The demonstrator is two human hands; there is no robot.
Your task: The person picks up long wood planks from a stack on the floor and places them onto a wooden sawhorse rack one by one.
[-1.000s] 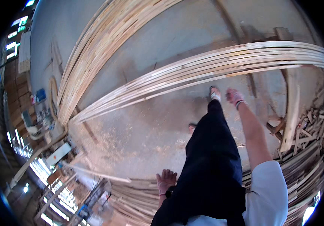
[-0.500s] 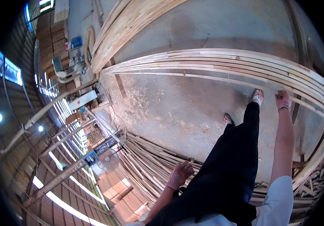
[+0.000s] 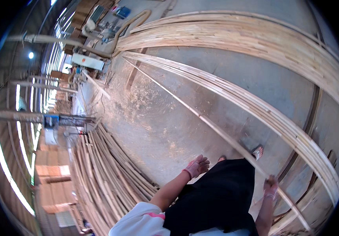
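A long thin wooden strip runs slantwise across the view, from the far left end of the stock down to the lower right. My right hand is closed around it near its close end. The strip lies apart from a narrow row of similar wooden strips, which rests beyond it; their far ends nearly meet. In front of my body, my left hand hangs in the air with its fingers loosely apart, holding nothing. Both hands seem to wear pinkish gloves that leave the fingertips bare.
A wider stack of pale strips lies farther back. Dark support bars cross beneath the stock. Rough poles are piled on the left. A white machine and a thick hose stand far left. Sawdust covers the concrete floor.
My right hand has drawn one strip toward me, away from the row. My view has swung right, bringing more of the wide stack into sight. My left hand stays free.
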